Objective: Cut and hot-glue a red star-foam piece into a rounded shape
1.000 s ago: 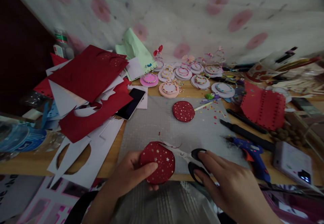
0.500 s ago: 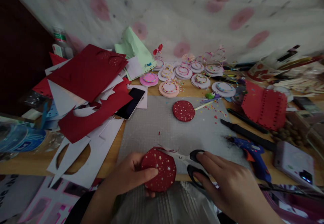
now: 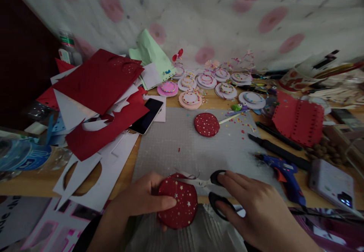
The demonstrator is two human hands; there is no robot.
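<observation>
My left hand [image 3: 142, 199] pinches a red paper disc [image 3: 180, 202] dotted with small stars, thumb on top, just over the table's near edge. My right hand [image 3: 256, 214] has its fingers through the black handles of a pair of scissors [image 3: 207, 185]. The blades reach left and meet the disc's upper rim, where a thin curled paper strip hangs off. A second red dotted disc [image 3: 206, 124] lies flat farther back on the grey cutting mat [image 3: 176, 145].
Red and white paper offcuts [image 3: 99, 92] are piled at the left beside a black phone [image 3: 147, 116]. Several decorated paper rounds [image 3: 224, 89] line the back. A blue glue gun [image 3: 284, 172], a black pen [image 3: 277, 151], folded red paper [image 3: 298, 117] and another phone [image 3: 331, 181] sit at the right.
Both hands have drawn the disc and scissors nearer to me, and the disc has turned a little in my left hand as the blades work along its upper edge.
</observation>
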